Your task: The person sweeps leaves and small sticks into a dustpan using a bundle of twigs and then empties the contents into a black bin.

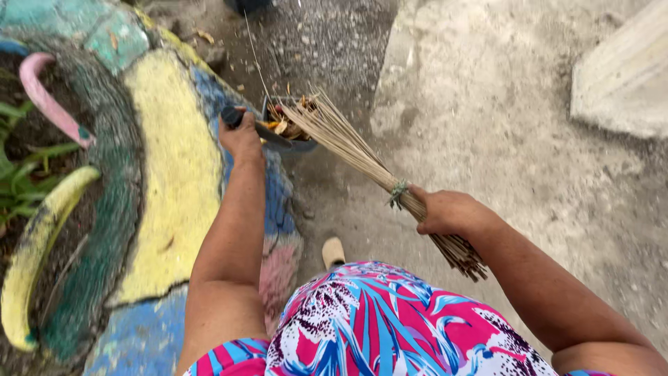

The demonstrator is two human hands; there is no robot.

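The left hand (241, 137) grips the black handle of a dark metal dustpan (282, 132) holding dry leaves, far and left; the right hand (445, 212) clamps a bundled stick broom (379, 174), bristles touching the dustpan; a painted concrete planter wall (170, 174) lies left; grey ground (501, 139) right.

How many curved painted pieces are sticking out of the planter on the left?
2: a pink curved piece near the planter's top, and a yellow curved piece below it. Others may lie beyond the frame.
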